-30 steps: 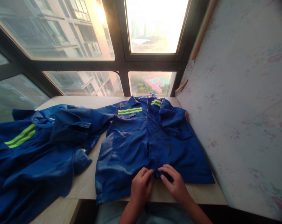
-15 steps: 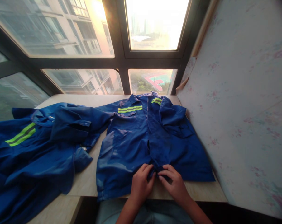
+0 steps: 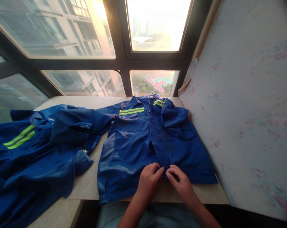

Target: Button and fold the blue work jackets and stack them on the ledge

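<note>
A blue work jacket [image 3: 131,152] with yellow-green reflective strips lies spread on the sill, collar toward the window. At the bottom of its front opening, my left hand [image 3: 150,180] pinches the hem on the left side of the opening. My right hand [image 3: 181,182] grips the hem's edge just across from it, thumb and index finger pressed together. The fingers are close to each other, and the exact bit of cloth or fastener between them is hidden. Higher up, the front gapes slightly.
Another blue work garment [image 3: 38,164] lies rumpled on the left, under a sleeve of the jacket. The pale sill [image 3: 86,186] ends at a front edge near my legs. Dark-framed windows [image 3: 123,60] stand behind, and a floral-papered wall [image 3: 240,104] borders the right.
Both hands have shifted slightly right along the hem, and the left has turned more over the cloth. The front opening's lower part has moved a little, its gap showing wider.
</note>
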### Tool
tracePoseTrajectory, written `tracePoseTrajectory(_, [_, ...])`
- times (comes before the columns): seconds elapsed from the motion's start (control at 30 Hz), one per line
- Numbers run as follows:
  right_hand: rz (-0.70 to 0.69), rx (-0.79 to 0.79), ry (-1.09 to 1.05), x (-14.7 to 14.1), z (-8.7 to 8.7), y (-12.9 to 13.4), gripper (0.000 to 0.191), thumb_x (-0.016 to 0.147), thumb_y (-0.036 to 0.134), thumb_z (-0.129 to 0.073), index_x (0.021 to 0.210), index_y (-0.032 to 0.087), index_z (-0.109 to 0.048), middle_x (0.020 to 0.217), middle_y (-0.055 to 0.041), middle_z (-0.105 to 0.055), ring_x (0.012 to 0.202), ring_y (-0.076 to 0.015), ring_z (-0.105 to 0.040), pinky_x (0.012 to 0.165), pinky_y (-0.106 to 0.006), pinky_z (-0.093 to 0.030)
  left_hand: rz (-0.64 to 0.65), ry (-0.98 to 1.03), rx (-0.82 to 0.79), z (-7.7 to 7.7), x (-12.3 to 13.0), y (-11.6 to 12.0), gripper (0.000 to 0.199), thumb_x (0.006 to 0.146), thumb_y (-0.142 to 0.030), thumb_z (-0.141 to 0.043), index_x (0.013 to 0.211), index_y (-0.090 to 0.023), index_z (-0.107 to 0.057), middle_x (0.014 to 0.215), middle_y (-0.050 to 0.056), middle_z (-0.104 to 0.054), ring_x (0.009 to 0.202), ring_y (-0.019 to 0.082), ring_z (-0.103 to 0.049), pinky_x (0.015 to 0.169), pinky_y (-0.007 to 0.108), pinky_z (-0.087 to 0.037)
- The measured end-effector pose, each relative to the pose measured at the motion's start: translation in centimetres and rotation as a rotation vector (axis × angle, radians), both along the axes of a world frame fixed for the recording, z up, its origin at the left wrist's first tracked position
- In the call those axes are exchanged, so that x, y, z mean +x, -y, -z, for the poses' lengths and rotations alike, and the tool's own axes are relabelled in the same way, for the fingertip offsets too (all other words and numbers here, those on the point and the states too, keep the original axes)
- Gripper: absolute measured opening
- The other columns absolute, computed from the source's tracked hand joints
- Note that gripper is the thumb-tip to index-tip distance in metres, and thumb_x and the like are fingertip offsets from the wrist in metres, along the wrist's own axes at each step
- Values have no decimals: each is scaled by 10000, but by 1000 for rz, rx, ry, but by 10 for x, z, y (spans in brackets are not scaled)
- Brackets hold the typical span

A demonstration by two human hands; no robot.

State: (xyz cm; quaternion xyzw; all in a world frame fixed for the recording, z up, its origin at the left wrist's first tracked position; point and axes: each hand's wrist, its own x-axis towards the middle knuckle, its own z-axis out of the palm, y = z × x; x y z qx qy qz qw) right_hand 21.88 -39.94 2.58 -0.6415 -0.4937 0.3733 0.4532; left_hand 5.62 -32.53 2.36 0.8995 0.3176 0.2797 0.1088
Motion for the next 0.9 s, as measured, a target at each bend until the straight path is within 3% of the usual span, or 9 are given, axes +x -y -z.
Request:
tracePoseTrajectory(0.13, [23,-13,44,5,5,1,266,944,437,-530,860,220,-661,1047,-73,-633,1109,-238,-565,979,-309,-416,43,-86,66,1,6,-7,100,932,-205,-563,892,-222,-653,861,23,-631,742,164,-559,669,295,-431])
tracePoseTrajectory(0.33, [-114,34,77,9,3,-5,248,980,380,-462,875,222,-621,957,-50,-603,991,-202,-579,896,-295,-445,51,-157,-25,4,4,-13,90,908,-185,-597,836,-216,-639,857,10,-612,742,147,-556,659,262,-417])
tracePoseTrajectory(0.43, [-143,61,79,9,3,-9,240,992,361,-439,896,223,-611,917,-36,-586,920,-182,-585,851,-283,-459,33,-166,-129,2,3,-13,95,908,-182,-583,860,-221,-655,879,6,-608,750,132,-572,665,240,-425])
tracePoseTrajectory(0.63, [-147,82,119,10,8,-7,145,943,325,-537,953,240,-654,1020,-46,-617,1019,-197,-598,906,-283,-467,29,-181,-312,-6,3,-16,135,903,-192,-567,929,-243,-689,936,6,-618,798,131,-611,690,229,-446])
tracePoseTrajectory(0.9, [-81,131,144,8,20,-5,118,820,282,-690,931,242,-706,1040,-54,-643,1019,-216,-630,881,-288,-512,31,-206,-425,-9,3,-20,172,889,-194,-583,989,-261,-705,968,8,-638,842,143,-633,710,230,-457])
